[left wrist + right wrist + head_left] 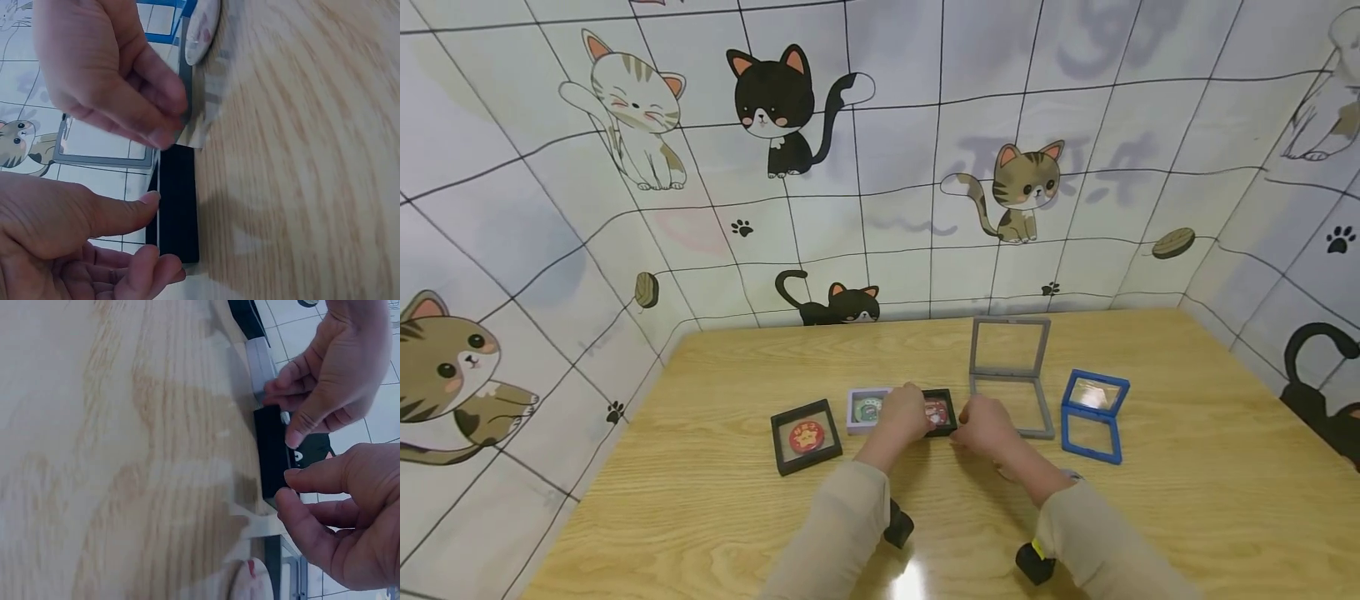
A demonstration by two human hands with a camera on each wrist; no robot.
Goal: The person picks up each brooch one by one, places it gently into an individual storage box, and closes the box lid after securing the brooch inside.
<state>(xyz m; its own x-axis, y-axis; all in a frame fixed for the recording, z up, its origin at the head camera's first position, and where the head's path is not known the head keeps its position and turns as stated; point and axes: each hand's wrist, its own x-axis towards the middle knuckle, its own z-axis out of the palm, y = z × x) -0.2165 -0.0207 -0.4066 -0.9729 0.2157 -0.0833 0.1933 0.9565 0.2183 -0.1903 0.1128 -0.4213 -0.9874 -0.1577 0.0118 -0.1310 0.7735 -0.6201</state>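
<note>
A small black display frame [956, 423] with a red badge [936, 412] in it lies between the two hands. My left hand [904, 412] grips its left end; in the left wrist view the thumb [128, 214] lies along its top edge and the fingers curl at its end. Thumb and index finger of my right hand [988, 427] pinch at its right corner, as the right wrist view shows. A lilac frame [854, 428] with a green badge [868, 409] stands just left, partly hidden by the left hand. Under the right wrist lies a pale round badge [253, 584], mostly covered in the head view.
Further left sits a larger black frame [781, 450] with a red and yellow badge [807, 436]. An empty grey frame [1009, 374] stands unfolded behind the right hand, a blue one [1092, 412] to its right. Cat-print cloth [895, 167] walls the wooden table [715, 533].
</note>
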